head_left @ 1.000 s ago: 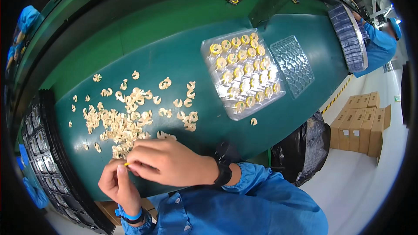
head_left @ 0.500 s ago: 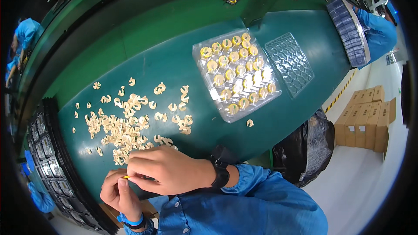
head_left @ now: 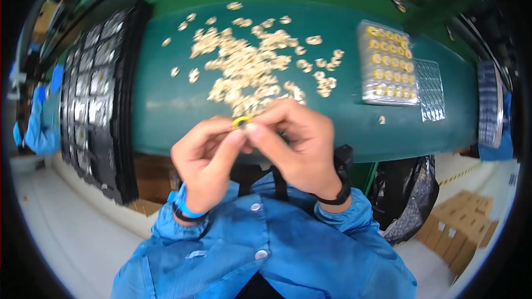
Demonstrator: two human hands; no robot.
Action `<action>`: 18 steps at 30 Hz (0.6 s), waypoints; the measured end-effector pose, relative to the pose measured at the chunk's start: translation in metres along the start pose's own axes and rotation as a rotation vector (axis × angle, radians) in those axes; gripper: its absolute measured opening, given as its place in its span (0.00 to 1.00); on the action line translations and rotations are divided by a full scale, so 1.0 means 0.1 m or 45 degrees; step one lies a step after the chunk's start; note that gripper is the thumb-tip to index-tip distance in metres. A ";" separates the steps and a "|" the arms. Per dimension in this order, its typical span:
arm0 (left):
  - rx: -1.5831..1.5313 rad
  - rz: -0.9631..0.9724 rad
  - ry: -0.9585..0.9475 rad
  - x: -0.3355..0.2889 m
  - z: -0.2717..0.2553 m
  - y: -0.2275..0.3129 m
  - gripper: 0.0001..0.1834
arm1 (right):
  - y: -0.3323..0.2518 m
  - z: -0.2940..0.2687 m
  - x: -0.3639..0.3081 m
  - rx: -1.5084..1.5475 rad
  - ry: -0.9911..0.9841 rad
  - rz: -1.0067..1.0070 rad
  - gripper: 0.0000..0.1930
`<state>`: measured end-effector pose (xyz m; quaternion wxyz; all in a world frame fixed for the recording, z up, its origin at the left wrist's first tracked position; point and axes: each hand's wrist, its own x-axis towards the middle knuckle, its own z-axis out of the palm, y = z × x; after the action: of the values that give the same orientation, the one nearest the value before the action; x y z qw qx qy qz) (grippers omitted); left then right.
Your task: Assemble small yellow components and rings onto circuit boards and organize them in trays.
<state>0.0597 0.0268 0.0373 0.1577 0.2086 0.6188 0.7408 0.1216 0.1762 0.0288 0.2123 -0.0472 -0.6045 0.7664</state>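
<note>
A small round part [head_left: 241, 122] with a yellow rim and dark middle is pinched between the fingertips of my two hands, near the table's front edge. My left hand [head_left: 200, 160] grips its left side with thumb and fingers. On the other side, the thumb and forefinger of my right hand [head_left: 302, 141] press against it. Just beyond my hands, a heap of beige C-shaped pieces [head_left: 249, 69] spreads over the green table [head_left: 172, 116]. To the right, a clear plastic tray [head_left: 366, 86] holds rows of yellow-rimmed round parts.
Another clear moulded tray [head_left: 432, 91] lies right of the filled one. One loose beige piece [head_left: 382, 120] sits in front. Stacked black trays [head_left: 124, 105] stand at the left. A black bag [head_left: 407, 194] and cardboard boxes [head_left: 457, 227] are at lower right.
My view has swung left, so table and trays appear shifted. Both hands have turned, and the yellow-rimmed part now shows its face instead of its edge. It stays in my fingers.
</note>
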 end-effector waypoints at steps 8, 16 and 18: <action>-0.260 0.007 0.002 -0.47 -0.13 0.11 0.07 | -0.12 0.32 -0.45 0.065 -0.001 0.038 0.02; -0.223 0.027 0.005 -0.69 -0.32 0.20 0.08 | -0.14 0.55 -0.67 -0.010 0.022 -0.009 0.02; -0.223 0.024 -0.023 -0.72 -0.38 0.19 0.08 | -0.15 0.58 -0.69 -0.087 0.011 -0.005 0.03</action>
<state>0.1029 -0.0448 0.0418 0.1739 0.2064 0.5481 0.7917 0.1690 0.0999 0.0454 0.2147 -0.0567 -0.6293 0.7447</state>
